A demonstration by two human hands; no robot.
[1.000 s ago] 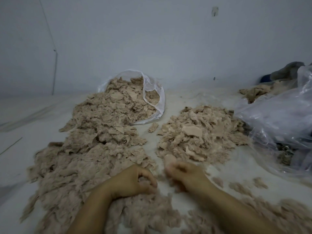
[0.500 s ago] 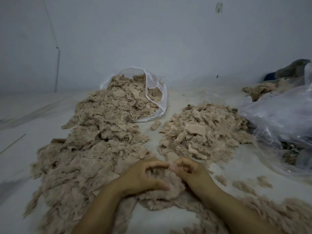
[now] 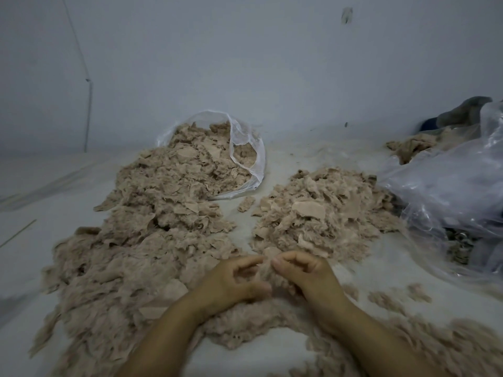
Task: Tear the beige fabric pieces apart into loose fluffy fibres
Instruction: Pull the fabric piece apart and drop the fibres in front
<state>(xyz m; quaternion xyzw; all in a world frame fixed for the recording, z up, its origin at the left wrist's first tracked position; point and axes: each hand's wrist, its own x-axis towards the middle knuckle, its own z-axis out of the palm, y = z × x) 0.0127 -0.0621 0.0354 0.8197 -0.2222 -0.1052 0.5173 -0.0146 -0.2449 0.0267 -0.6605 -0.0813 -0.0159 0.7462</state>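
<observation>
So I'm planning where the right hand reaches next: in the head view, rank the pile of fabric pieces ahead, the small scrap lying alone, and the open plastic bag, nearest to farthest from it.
From the right hand:
1. Pile of fabric pieces, straight ahead, its near edge just beyond the fingers.
2. Lone scrap, ahead and left, in the gap between the piles.
3. Open plastic bag, farthest, ahead-left near the wall.

Your beige fabric pieces [image 3: 321,213]: flat torn scraps heaped right of centre | larger heap [image 3: 163,213] spills from the left bag | loose fluffy fibres [image 3: 245,325] lie nearest you, soft, matted.
</observation>
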